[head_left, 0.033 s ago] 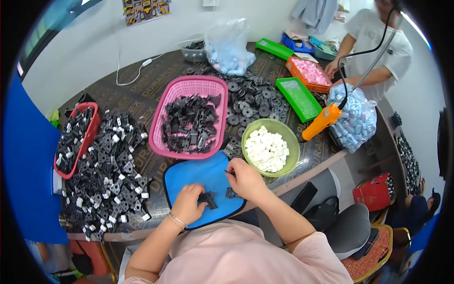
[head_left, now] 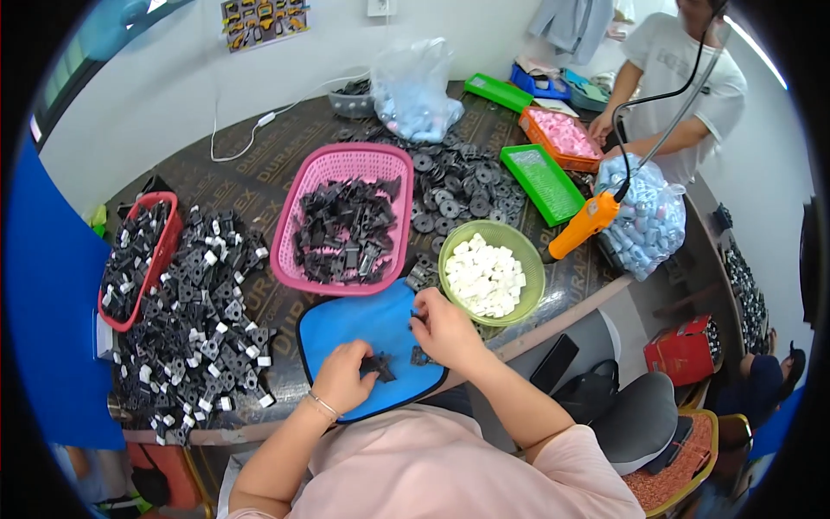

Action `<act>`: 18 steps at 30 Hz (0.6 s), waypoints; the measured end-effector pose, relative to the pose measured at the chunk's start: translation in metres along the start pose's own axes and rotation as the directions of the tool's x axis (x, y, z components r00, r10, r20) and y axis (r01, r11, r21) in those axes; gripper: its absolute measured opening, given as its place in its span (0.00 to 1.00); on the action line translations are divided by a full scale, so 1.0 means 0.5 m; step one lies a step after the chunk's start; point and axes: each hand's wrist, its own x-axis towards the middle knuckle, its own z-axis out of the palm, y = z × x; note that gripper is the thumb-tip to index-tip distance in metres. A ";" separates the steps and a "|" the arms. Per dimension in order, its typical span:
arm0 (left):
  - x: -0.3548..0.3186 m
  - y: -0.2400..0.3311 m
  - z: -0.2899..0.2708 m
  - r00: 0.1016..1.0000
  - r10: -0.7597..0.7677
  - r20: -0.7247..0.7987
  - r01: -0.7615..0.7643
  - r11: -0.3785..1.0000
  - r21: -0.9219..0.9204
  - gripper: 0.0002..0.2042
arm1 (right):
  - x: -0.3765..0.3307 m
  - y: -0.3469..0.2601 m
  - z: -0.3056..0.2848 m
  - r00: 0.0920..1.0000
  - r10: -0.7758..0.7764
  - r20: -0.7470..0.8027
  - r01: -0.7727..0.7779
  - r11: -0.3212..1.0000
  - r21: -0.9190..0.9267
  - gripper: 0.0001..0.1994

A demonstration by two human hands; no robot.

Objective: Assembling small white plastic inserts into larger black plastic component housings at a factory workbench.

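My left hand (head_left: pixel 344 377) is closed on a black plastic part (head_left: pixel 379 367) with jutting arms, over the blue mat (head_left: pixel 354 326). To its right, my right hand (head_left: pixel 446 329) pinches at the mat's right edge; a small dark bit shows at the fingertips, too small to name. Between the hands, close below the right one, lies another small black part (head_left: pixel 421 355). Just beyond the mat stands a pink basket (head_left: pixel 281 251) of black plastic parts (head_left: pixel 346 229). A green round basket (head_left: pixel 538 275) of white pieces (head_left: pixel 486 275) is beside my right hand.
Black-and-white assemblies (head_left: pixel 194 346) are heaped at the left beside a red basket (head_left: pixel 175 227). Black discs (head_left: pixel 458 186) lie behind the baskets. An orange electric screwdriver (head_left: pixel 584 227) hangs at the right near a bag of blue pieces (head_left: pixel 644 216). A person (head_left: pixel 683 86) works at the far right.
The black part in my left hand has turned a little. My right fingertips have shifted slightly. The whole view has moved a touch.
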 end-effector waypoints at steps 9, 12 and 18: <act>0.010 -0.062 0.011 0.978 -0.187 0.088 0.178 0.547 -0.818 0.26 | -0.023 0.016 0.015 0.998 0.037 0.052 -0.035 0.999 -0.035 0.10; 0.004 -0.048 -0.002 0.940 -0.262 0.221 0.262 0.134 -0.956 0.20 | -0.021 -0.002 -0.001 0.988 0.113 0.108 -0.130 0.976 0.175 0.08; -0.001 -0.032 -0.014 0.928 -0.301 0.221 0.210 -0.067 -0.975 0.10 | -0.026 0.040 0.016 0.997 -0.037 0.075 0.036 0.999 0.005 0.09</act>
